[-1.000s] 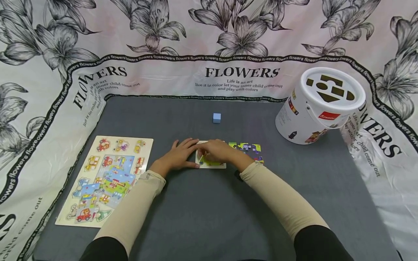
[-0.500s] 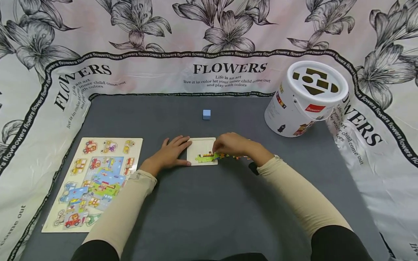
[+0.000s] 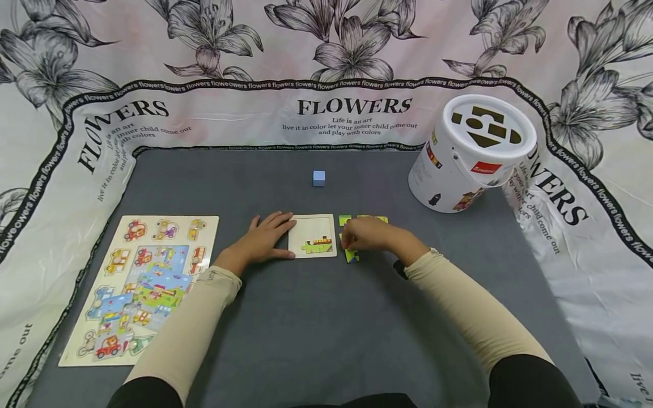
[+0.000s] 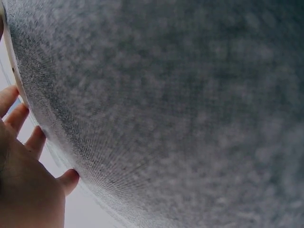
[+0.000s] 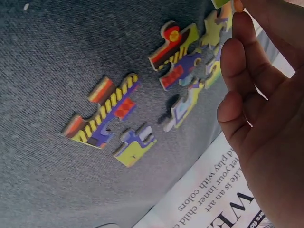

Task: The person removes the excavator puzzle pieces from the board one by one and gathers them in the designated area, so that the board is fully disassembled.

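A small pale puzzle tray (image 3: 306,226) lies mid-table, with joined green and red-brown puzzle pieces (image 3: 317,246) in its lower right corner. My left hand (image 3: 261,241) rests at the tray's left edge, fingers spread and fairly straight. Just right of the tray, my right hand (image 3: 371,233) is over loose jigsaw pieces (image 3: 352,256). In the right wrist view, the fingertips of that hand pinch a green puzzle piece (image 5: 219,3), mostly cut off by the frame's top. Several striped and yellow puzzle pieces (image 5: 107,114) lie on the grey cloth beside the hand.
A large wooden vehicle puzzle board (image 3: 114,226) lies at the left, loose picture cards on it. Behind the tray sits a blue cube (image 3: 318,178). A white lidded bucket (image 3: 466,164) stands at the back right. Flower-printed sheeting (image 3: 352,127) borders the grey table.
My right hand has moved from over the tray to the loose pieces on its right, uncovering the joined pieces in the tray. My left hand stays at the tray's edge. The head view has shifted.
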Available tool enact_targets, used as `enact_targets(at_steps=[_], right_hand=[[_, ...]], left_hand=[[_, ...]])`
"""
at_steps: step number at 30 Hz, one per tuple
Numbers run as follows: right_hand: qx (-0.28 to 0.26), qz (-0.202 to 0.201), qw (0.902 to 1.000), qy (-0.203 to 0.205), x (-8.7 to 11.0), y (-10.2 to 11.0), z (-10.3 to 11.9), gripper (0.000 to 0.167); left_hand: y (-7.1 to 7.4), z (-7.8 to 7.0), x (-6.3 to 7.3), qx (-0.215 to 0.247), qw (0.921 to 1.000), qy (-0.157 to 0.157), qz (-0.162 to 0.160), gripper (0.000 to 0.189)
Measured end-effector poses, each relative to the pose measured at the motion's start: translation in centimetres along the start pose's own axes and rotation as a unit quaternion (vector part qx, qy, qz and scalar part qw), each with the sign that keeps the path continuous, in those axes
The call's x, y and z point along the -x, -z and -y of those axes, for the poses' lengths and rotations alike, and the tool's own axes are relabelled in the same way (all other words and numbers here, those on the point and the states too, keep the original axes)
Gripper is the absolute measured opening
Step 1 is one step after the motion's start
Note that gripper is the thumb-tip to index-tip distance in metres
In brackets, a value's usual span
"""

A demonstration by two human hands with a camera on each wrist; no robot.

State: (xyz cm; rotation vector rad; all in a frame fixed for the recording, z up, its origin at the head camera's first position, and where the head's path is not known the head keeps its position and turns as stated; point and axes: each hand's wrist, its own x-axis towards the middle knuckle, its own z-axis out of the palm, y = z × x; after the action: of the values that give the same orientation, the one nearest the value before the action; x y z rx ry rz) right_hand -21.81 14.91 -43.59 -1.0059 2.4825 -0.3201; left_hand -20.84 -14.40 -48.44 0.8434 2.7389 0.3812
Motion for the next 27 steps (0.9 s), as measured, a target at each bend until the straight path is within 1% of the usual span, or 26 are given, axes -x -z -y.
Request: enact_targets(at_steps=[8,12,16,21,24,27], right_hand=[[-0.003,-0.004,1.0,0.002,-0.5,-0.2,0.2,0.006],[0.007,-0.03,0.9995,0.007,-1.0,0.1,0.8,0.009],[0.026,-0.058,0.9976,0.028,-2.1,0.1,1.9,0.016],[0.043,-0.056,0.9965,0.045,-3.8,-0.5,3.3,0.024],[0.074,-0.054,0.9943,0.054,-4.6,-0.9,3.9,0.022],[0.119,-0.058,0.9892,0.062,-5.1,-1.1,4.4,0.017]], left_hand=[[0.1,0.4,0.4,-0.007,1.0,0.006,0.003,0.088],[0.2,0.4,0.6,-0.004,1.0,0.005,0.002,0.087],[0.3,0.2,0.4,-0.004,1.0,-0.002,-0.002,0.087],[0.2,0.1,0.3,-0.001,1.0,-0.006,-0.002,0.086],[0.2,0.0,0.3,0.0,1.0,-0.006,-0.002,0.086],[0.2,0.1,0.4,0.001,1.0,-0.006,-0.002,0.086]])
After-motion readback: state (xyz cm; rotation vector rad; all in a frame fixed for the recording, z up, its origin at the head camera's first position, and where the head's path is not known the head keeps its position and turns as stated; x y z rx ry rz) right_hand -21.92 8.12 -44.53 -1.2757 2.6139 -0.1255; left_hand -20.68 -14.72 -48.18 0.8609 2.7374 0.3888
